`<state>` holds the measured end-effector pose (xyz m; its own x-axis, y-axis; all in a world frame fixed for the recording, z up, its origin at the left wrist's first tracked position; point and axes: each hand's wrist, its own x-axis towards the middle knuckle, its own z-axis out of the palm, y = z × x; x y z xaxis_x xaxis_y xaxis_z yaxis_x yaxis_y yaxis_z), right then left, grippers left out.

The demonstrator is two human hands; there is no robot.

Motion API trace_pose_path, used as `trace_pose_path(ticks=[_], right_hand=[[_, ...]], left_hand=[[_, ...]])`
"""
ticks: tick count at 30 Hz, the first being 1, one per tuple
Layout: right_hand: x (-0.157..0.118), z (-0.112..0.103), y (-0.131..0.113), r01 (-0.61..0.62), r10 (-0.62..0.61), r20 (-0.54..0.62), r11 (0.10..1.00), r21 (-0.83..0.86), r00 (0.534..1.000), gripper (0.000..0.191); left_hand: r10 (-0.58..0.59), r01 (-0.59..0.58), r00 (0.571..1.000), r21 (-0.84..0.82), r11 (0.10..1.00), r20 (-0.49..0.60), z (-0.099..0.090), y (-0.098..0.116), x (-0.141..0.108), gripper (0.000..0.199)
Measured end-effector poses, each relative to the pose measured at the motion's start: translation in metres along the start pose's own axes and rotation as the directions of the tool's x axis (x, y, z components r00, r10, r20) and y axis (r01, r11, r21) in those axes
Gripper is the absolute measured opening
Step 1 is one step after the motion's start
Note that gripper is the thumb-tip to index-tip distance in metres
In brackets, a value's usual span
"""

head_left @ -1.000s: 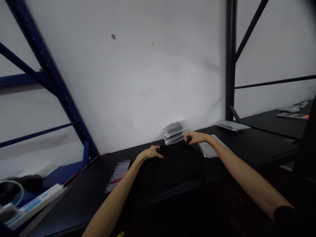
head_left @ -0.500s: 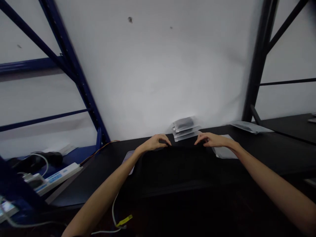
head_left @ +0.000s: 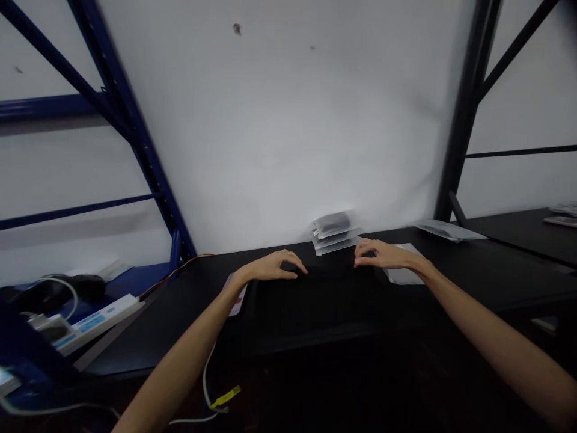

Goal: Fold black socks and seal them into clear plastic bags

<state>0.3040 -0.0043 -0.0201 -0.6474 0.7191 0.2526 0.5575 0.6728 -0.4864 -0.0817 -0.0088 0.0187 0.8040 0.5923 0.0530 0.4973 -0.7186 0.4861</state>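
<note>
A long black tabletop [head_left: 180, 313] runs along a pale wall [head_left: 288, 120] in a dim room. At its back edge stands one stack of clear packets [head_left: 333, 231], about three deep; places here are given from that stack. Well to its left is one blue metal frame [head_left: 135, 135]; to its right, one black metal frame [head_left: 464, 120].

Two bare hands reach in over the tabletop. The left hand [head_left: 273, 266], left of the stack and nearer the viewer, is half open, thumb and fingers curved and apart, with nothing seen in its grasp. The right hand [head_left: 378, 254], just right of the stack and nearer the viewer, is loosely curled, fingertips close to the thumb; whether it pinches anything cannot be told. In front of the stack, between and below the hands, lies one black item [head_left: 315, 307], its outline almost lost against the tabletop.

Right of the stack are two flat pale packets: one near packet [head_left: 406, 275] partly behind the right hand, and one farther packet [head_left: 451, 231]. To the stack's left, one phone [head_left: 238, 300] lies partly hidden by the left forearm. Farther left is one white power strip [head_left: 99, 322]; one yellow tag [head_left: 225, 397] hangs on a white cable [head_left: 205, 379], below and left.
</note>
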Motion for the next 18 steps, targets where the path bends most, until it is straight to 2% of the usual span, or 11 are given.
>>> trace_pose_path(ticks=[1,3,5,7,10,12,14,18], right_hand=[[-0.001,-0.001,-0.005,0.02,-0.019,-0.015,0.999,0.036,1.0,0.042],[-0.003,-0.003,-0.017,0.047,-0.056,0.056,0.989,0.143,0.997,0.039],[-0.005,-0.003,-0.029,0.039,-0.099,0.231,0.967,0.251,0.968,0.032],[-0.008,-0.003,-0.039,-0.007,-0.126,0.403,0.95,0.313,0.907,0.032],[-0.012,-0.001,-0.049,-0.063,-0.121,0.565,0.953,0.296,0.816,0.048],[-0.017,0.001,-0.054,-0.067,-0.102,0.617,0.967,0.245,0.781,0.056],[-0.024,0.003,-0.058,-0.048,-0.087,0.613,0.979,0.2,0.785,0.062],[-0.04,0.01,-0.062,-0.039,-0.047,0.508,0.987,0.157,0.86,0.059]], left_hand=[[-0.022,0.025,0.999,-0.058,0.998,0.047,-0.005,0.006,-0.005,0.023],[-0.059,0.107,0.962,-0.17,0.98,0.265,-0.015,0.015,-0.014,0.034],[-0.051,0.166,0.87,-0.195,0.967,0.491,-0.02,0.02,-0.023,0.047],[-0.054,0.167,0.809,-0.14,0.976,0.586,-0.019,0.022,-0.027,0.055],[-0.089,0.129,0.808,-0.028,0.991,0.582,-0.01,0.02,-0.027,0.054],[-0.118,0.119,0.81,0.035,0.992,0.574,-0.003,0.019,-0.025,0.055],[-0.152,0.12,0.818,0.093,0.988,0.555,0.004,0.019,-0.024,0.059],[-0.198,0.141,0.855,0.153,0.978,0.479,0.012,0.02,-0.032,0.065]])
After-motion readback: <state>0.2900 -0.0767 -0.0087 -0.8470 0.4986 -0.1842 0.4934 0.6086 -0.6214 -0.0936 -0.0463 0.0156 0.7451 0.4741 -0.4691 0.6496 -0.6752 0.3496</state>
